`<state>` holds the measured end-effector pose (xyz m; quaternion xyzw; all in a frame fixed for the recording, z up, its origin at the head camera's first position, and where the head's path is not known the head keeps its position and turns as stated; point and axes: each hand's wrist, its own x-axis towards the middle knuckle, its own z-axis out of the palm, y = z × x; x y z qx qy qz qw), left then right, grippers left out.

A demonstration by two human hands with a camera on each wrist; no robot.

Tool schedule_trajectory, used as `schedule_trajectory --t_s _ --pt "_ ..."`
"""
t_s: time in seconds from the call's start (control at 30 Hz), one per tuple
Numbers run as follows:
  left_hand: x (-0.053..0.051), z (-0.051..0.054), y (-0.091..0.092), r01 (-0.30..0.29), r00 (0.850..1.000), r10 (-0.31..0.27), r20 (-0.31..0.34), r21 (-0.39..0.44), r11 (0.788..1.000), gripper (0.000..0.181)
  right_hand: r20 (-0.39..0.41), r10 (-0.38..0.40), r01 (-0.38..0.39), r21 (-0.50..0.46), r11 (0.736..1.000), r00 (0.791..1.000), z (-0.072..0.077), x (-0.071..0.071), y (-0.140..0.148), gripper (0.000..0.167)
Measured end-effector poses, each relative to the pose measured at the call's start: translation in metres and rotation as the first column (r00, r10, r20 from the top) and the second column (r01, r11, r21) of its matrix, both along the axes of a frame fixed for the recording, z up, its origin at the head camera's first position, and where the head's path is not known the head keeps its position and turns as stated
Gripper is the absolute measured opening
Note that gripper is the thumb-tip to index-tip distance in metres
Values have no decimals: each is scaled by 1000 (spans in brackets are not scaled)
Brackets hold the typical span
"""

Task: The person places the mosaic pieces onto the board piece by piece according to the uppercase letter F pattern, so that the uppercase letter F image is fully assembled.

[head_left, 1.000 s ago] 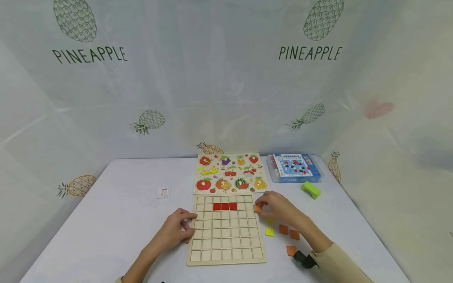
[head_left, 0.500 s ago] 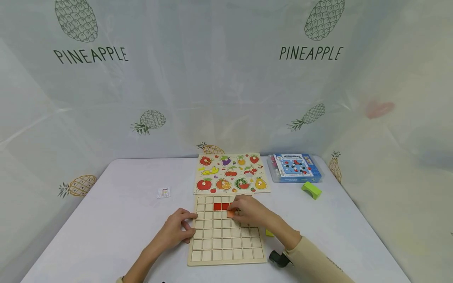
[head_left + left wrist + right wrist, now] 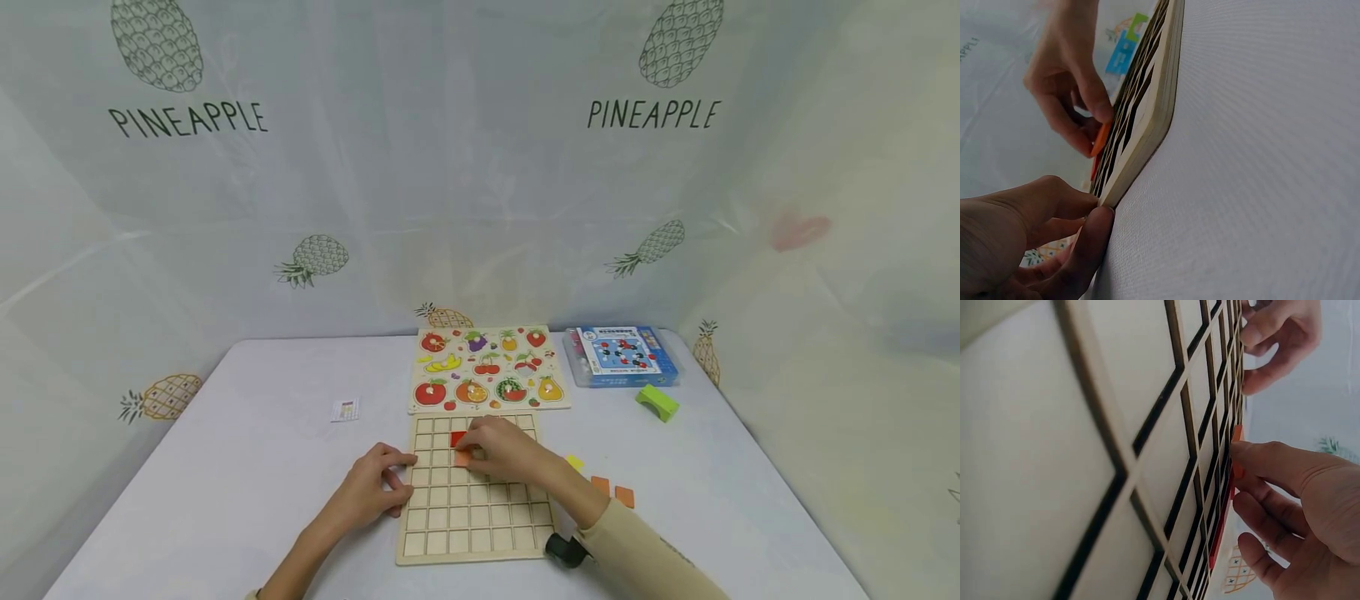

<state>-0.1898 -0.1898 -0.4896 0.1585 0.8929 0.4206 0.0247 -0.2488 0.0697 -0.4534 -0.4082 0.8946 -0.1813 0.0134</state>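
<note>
My right hand [image 3: 504, 450] pinches the orange tile [image 3: 462, 459] between thumb and fingers; the tile is above the far left part of the board [image 3: 459, 518], just to the near side of a red tile [image 3: 457, 438]; I cannot tell whether its lower edge touches the board. My left hand [image 3: 372, 483] holds the board's left edge, index finger and thumb set at the rim, the thumb on the nearer side.

The board lies flat on the table [image 3: 225, 500]; a yellow tile [image 3: 574, 463] lies to its right, partly hidden by my right arm; two more orange tiles [image 3: 600, 485] lie side by side, farther right and nearer. The fruit puzzle [image 3: 467, 365] lies just beyond the board's far edge; the box [image 3: 621, 357] is to its right, with the green block [image 3: 657, 403] near it; a card [image 3: 346, 409] lies at far left.
</note>
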Motion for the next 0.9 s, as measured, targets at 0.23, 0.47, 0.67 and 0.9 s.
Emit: schedule_trajectory --t_s 0.23,0.47,0.67,0.9 --pt "1 -1 0 -3 1000 3 6 -6 1000 42 -23 1 -1 0 1000 1000 -2 -1 -6 22" --pt "2 0 0 -9 1000 9 2 -6 1000 42 -17 -11 11 -1 1000 1000 -1 -2 -8 22" --pt "1 1 0 -2 1000 2 9 10 1000 41 11 -30 30 10 999 999 1 -3 -8 21" --pt "0 0 0 -15 1000 14 -14 -35 999 41 33 -45 45 18 999 998 1 -3 -9 21"
